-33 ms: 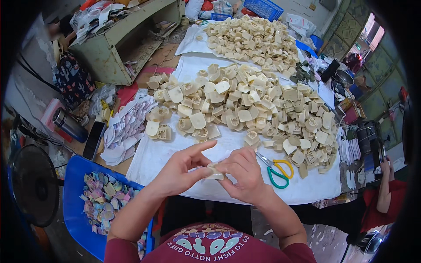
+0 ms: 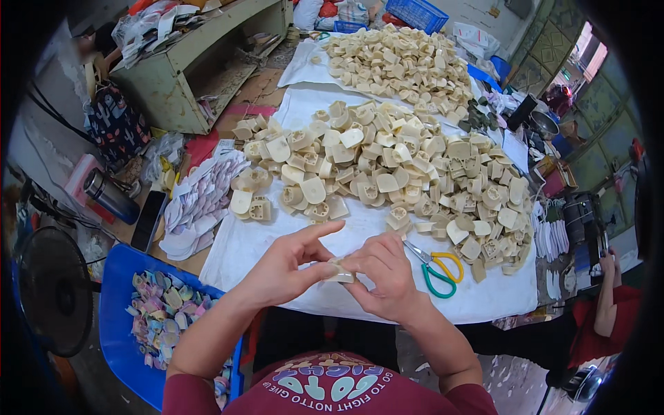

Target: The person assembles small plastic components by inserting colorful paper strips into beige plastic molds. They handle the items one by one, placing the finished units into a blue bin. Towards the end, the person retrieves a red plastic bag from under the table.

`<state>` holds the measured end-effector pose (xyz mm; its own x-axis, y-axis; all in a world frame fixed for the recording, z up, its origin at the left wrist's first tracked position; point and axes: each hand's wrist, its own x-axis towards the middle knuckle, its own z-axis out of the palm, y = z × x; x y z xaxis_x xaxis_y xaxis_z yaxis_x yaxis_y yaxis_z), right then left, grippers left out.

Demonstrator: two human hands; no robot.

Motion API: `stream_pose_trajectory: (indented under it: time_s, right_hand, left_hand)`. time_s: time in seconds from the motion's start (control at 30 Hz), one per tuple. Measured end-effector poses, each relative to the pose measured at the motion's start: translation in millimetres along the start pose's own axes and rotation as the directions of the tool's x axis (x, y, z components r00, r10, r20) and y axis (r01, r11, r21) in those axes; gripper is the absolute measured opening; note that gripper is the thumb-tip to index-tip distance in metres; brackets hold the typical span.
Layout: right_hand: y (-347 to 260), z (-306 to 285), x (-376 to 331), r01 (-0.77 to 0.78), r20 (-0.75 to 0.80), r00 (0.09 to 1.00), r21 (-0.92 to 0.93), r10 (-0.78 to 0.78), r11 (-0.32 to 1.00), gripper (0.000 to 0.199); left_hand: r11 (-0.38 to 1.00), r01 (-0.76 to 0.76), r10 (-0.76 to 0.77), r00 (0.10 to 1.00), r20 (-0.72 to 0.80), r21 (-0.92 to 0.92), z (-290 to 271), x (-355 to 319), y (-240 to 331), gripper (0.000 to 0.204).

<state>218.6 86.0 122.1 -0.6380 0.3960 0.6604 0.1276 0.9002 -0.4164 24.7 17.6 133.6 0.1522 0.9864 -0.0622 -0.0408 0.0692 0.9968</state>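
Note:
Both my hands are raised over the near edge of the white-covered table, pinching one small cream shoe heel (image 2: pixel 341 277) between them. My left hand (image 2: pixel 294 266) grips its left side with thumb and bent fingers, the index finger stretched out above. From the right, my right hand (image 2: pixel 384 273) closes thumb and fingers on the same piece and covers much of it. Just to the right of that hand lie scissors (image 2: pixel 437 268) with one yellow and one green handle. Beyond my hands spreads a large pile of similar cream shoe heels (image 2: pixel 387 162).
Another heel pile (image 2: pixel 401 66) covers the table's far end. At left lie stacked pale flat pieces (image 2: pixel 197 207), a phone (image 2: pixel 148 221) and a dark flask (image 2: pixel 111 197). A blue bin (image 2: pixel 117 304) holds multicoloured pieces, beside a fan (image 2: pixel 55 294). Another person's arm (image 2: pixel 607 297) shows at right.

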Motion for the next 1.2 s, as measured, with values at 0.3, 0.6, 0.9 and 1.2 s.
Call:
stream_pose_trajectory:
  time_s: [0.3, 0.6, 0.9, 1.2]
  right_hand:
    - [-1.9, 17.9, -12.9, -0.601, 0.18, 0.724, 0.64, 0.666, 0.48, 0.022]
    - [-10.2, 14.5, -9.7, -0.696, 0.256, 0.661, 0.561, 0.706, 0.449, 0.02]
    - [-8.4, -5.7, -0.6, -0.474, 0.198, 0.879, 0.26, 0.434, 0.841, 0.029]
    - [-13.7, 3.0, -12.8, -0.43, 0.114, 0.762, 0.825, 0.637, 0.367, 0.091]
  left_hand:
    - [0.926, -0.068, 0.01, 0.988, -0.157, -0.371, -2.7, 8.9, -31.4, 0.024]
    - [0.793, -0.394, 0.536, 0.814, -0.224, 0.464, 15.6, 5.2, -19.6, 0.003]
    - [0.94, -0.341, 0.332, 0.927, -0.176, -0.019, 19.6, -15.5, -25.7, 0.02]
    - [0.683, -0.687, 0.73, 0.652, -0.205, 0.249, 22.3, -24.2, -24.9, 0.028]
